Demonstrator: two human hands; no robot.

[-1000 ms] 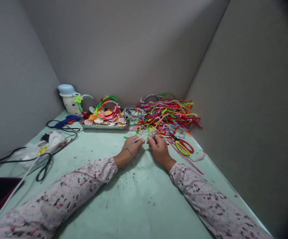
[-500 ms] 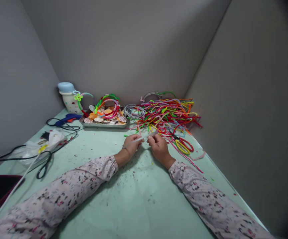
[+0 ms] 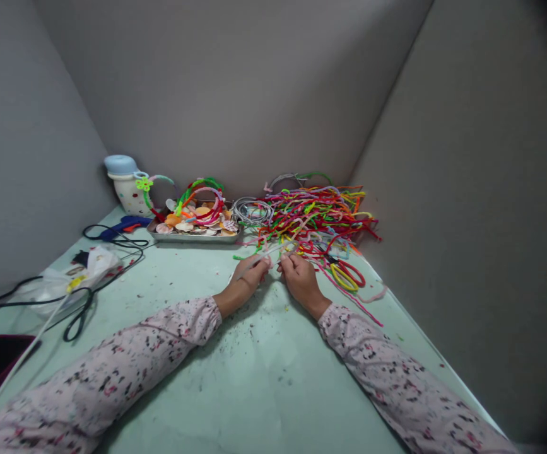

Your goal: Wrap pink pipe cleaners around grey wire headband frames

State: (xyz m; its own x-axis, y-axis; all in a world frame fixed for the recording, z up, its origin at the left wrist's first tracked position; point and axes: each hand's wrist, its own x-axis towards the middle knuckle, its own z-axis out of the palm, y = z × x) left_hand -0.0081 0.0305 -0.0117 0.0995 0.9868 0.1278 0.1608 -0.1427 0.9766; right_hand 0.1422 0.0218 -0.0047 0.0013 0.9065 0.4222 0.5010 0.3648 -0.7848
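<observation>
My left hand [image 3: 249, 277] is closed around a thin pale grey headband [image 3: 243, 272], which crosses its fingers and slants up to the right. A small tuft of pink pipe cleaner [image 3: 268, 261] shows at the left fingertips. Close by on the right, my right hand [image 3: 299, 277] is closed, thumb and forefinger pinched just below the far part of the band. What those fingers pinch is too small to make out. Beyond both hands lies a heap of coloured pipe cleaners [image 3: 318, 211].
Scissors [image 3: 345, 276] with red and yellow handles lie right of my right hand. A metal tray [image 3: 195, 238] of shells holds wrapped headbands [image 3: 211, 192]. Grey hoops [image 3: 253, 211], a bottle [image 3: 129, 189], a blue glue gun [image 3: 122, 228], a black cable [image 3: 84, 315] and a plastic bag [image 3: 60, 287] stand around.
The headband has tilted a little more steeply, and its far part now sits above my right hand. Pink shows more plainly at the left fingertips. The view has shifted slightly.
</observation>
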